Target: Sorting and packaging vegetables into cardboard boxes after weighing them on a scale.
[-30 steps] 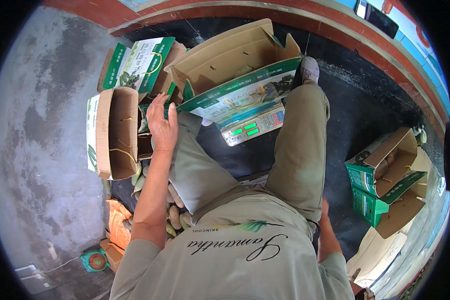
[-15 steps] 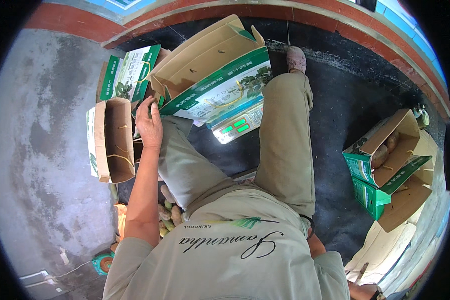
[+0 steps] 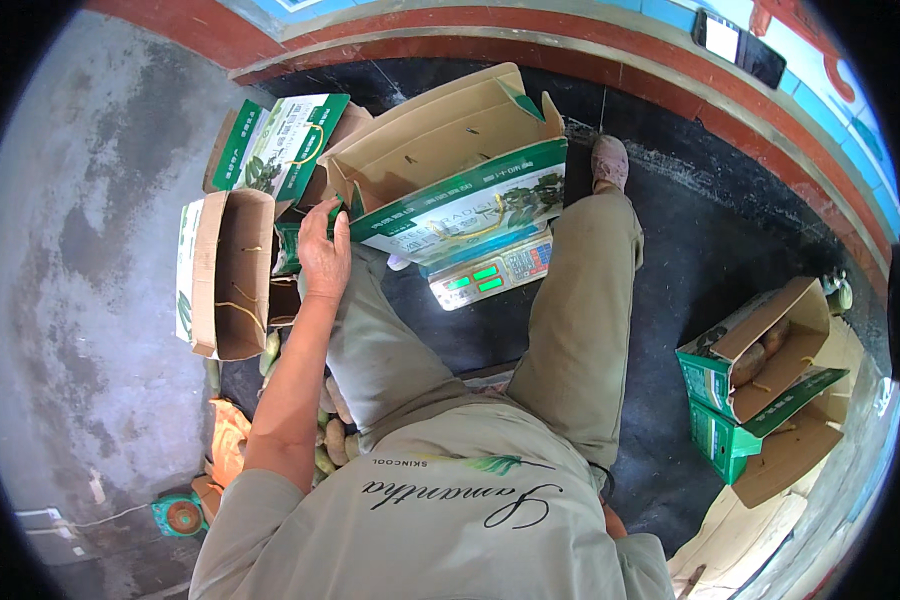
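Observation:
My left hand (image 3: 325,255) is at the near left corner of a large green-and-white cardboard carton (image 3: 460,217). Its fingers bend round a small green corner flap, with the thumb against the carton's side. The carton lies tilted with its brown inside showing, on a digital scale (image 3: 490,275) whose display glows green. Of my right arm only a bit of skin (image 3: 615,522) shows beside my shirt; my right hand is hidden. Left of my left hand stands a narrow open carton (image 3: 242,275) with yellow cord handles.
Another printed carton (image 3: 282,150) stands behind at the left. Long tubers (image 3: 335,440) lie by my left thigh, near an orange bag (image 3: 230,440). On the right, an open carton (image 3: 775,345) holds brown tubers. A red-and-blue wall (image 3: 620,95) borders the far side.
The whole view has shifted, so most things sit lower. My left fingers have bent in toward the carton's corner flap. A dark rectangular object on the far ledge now shows more fully.

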